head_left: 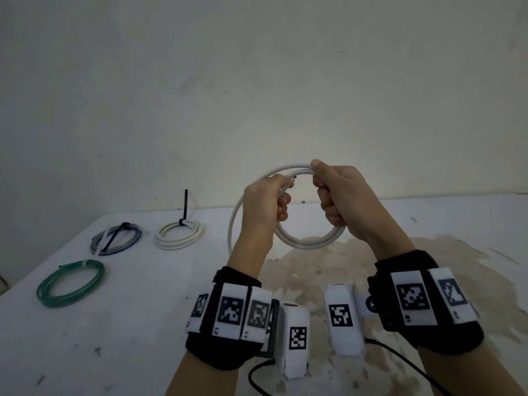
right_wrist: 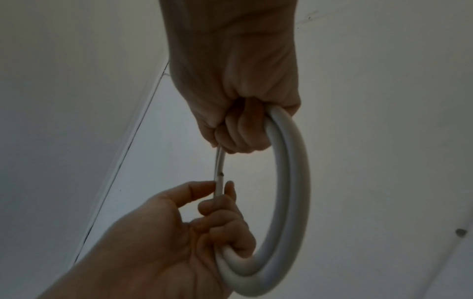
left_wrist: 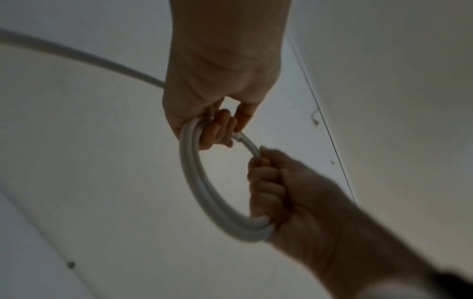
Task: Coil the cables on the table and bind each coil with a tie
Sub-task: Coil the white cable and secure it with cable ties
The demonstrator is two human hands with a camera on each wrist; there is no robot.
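Note:
I hold a white cable coil (head_left: 308,241) upright in the air above the white table (head_left: 128,332). My left hand (head_left: 275,200) grips the coil's left side, and the cable's cut end (right_wrist: 220,178) sticks out between its thumb and forefinger. My right hand (head_left: 328,192) is fisted round the coil's upper right part. One loose strand (head_left: 232,224) curves down from my left hand; it also runs off to the upper left as the loose strand (left_wrist: 76,54). In the wrist views the coil (left_wrist: 194,182) (right_wrist: 291,182) spans between the left hand (left_wrist: 217,129) (right_wrist: 217,210) and the right hand (left_wrist: 266,182) (right_wrist: 235,133).
Three bound coils lie at the table's far left: a blue-grey coil (head_left: 117,238) with a black tie, a white coil (head_left: 180,234) with a black tie standing up, and a green coil (head_left: 71,281) with a white tie. A brown stain (head_left: 357,267) marks the table under my hands. A wall stands behind.

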